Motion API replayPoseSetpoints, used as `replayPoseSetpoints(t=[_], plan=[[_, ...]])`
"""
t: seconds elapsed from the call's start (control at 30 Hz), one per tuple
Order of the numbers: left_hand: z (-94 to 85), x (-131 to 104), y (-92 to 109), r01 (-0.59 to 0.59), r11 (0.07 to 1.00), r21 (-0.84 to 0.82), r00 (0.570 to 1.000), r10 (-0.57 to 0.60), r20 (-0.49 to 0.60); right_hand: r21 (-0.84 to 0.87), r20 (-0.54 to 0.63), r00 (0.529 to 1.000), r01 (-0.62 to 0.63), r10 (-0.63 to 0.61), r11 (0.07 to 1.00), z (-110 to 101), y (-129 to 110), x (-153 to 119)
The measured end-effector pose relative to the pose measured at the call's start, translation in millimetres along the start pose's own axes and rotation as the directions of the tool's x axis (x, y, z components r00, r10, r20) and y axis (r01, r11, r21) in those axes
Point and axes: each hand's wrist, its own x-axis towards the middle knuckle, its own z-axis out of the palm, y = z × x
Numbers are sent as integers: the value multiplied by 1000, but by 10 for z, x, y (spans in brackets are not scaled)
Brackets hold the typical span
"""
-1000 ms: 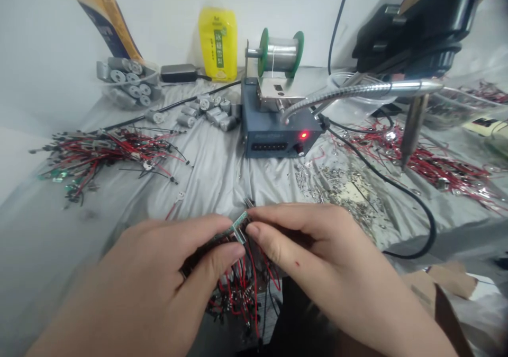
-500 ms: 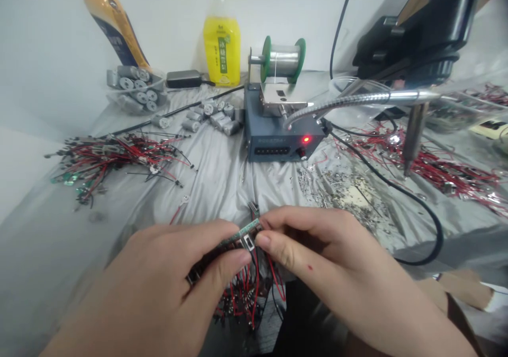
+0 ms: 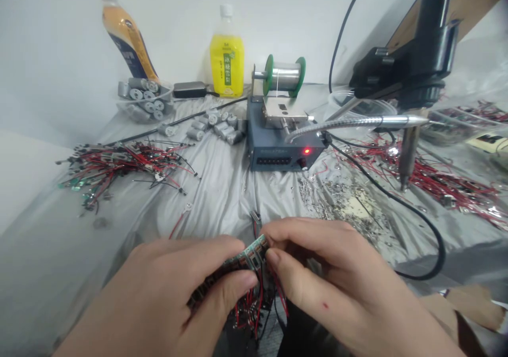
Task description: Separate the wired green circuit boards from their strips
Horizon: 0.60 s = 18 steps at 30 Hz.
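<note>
A narrow strip of small green circuit boards (image 3: 253, 255) is held between both hands, tilted up to the right. My left hand (image 3: 170, 288) is closed around the strip's length, thumb in front and fingers behind, covering much of it. Thumb and forefinger of my right hand (image 3: 329, 277) pinch the strip's right end. Small dark parts line its near face. Red and black wires (image 3: 250, 312) hang below the strip. Just beyond it lies a small dark part with wires (image 3: 255, 217).
A soldering station (image 3: 278, 155) with a solder spool (image 3: 286, 76) stands ahead. The soldering iron (image 3: 407, 155) points down from a black stand at right. Wired parts (image 3: 127, 166) lie left, with small motors (image 3: 222, 126) behind. Red wires (image 3: 448, 179) and metal scraps (image 3: 337, 198) lie right.
The strip has turned in my hands; the pale switch face seen before no longer shows the same way, and more board surface shows. The whole view has shifted slightly, with the bench lower in the picture.
</note>
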Motion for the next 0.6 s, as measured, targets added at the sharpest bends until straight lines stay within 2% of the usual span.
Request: replayPoseSetpoints(t=[0.23,0.4,0.6], plan=[[28,20,28,0,1000,-12,1000,-1,-23,-70,-42,999,16,-19,997,67,-18,52],[8,62,55,30,999,18,999,-30,26,-130,-103,992,56,-70,990,99,-28,58],[-40,54,67,57,998,36,998,-58,23,-76,-108,992,55,-63,996,94,-36,65]])
